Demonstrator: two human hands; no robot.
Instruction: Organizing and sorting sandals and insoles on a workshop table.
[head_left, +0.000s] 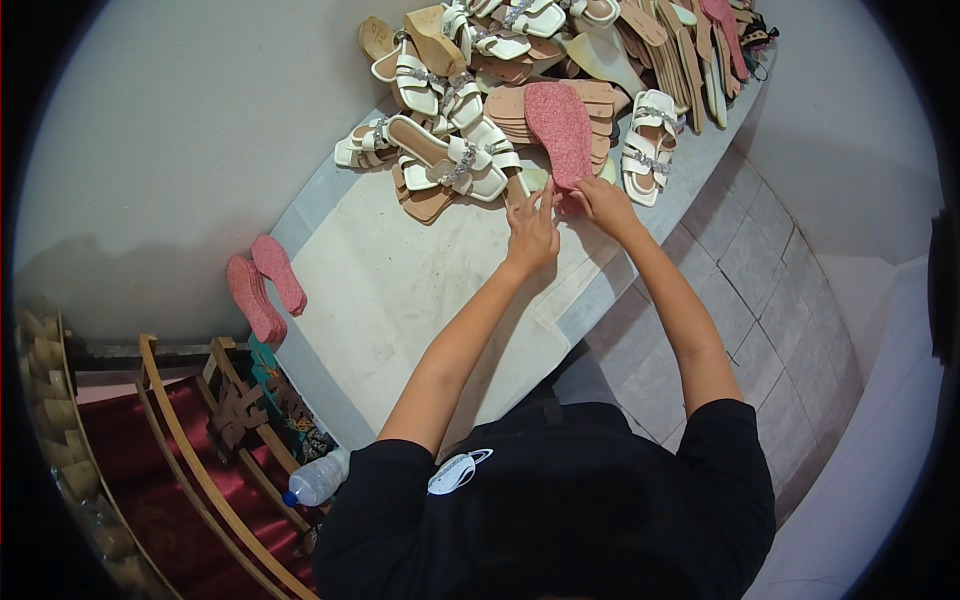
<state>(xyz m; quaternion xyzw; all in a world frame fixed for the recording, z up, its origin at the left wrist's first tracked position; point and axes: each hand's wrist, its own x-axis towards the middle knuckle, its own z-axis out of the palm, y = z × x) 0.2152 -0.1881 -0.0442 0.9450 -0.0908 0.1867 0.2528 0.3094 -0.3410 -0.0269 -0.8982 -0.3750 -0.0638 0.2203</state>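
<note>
Pink glitter insole stands up off the tabletop, heel end down at the hands, toe end at 12 o'clock. Long axis runs roughly 6-to-12, leaning slightly toward 11.

Right hand is the nearer one: fingers closed on the insole's lower edge, pinching the heel. The insole rises straight out of that grip toward 12.

Left hand sits just beside it at about 8 o'clock from the heel, fingers extended, tips up against the bottom edge. Whether it truly grips or only steadies, I cannot tell.

Look of the insole: flat foot-shaped piece, coarse speckled pink face, rounded toe, narrower waist, no strap.

Around it: heap of white strapped sandals at 10 o'clock from the hands, touching a stack of tan soles behind the insole. Two more pink insoles lean at the tabletop's left edge, well apart. Plastic bottle lies low left.
</note>
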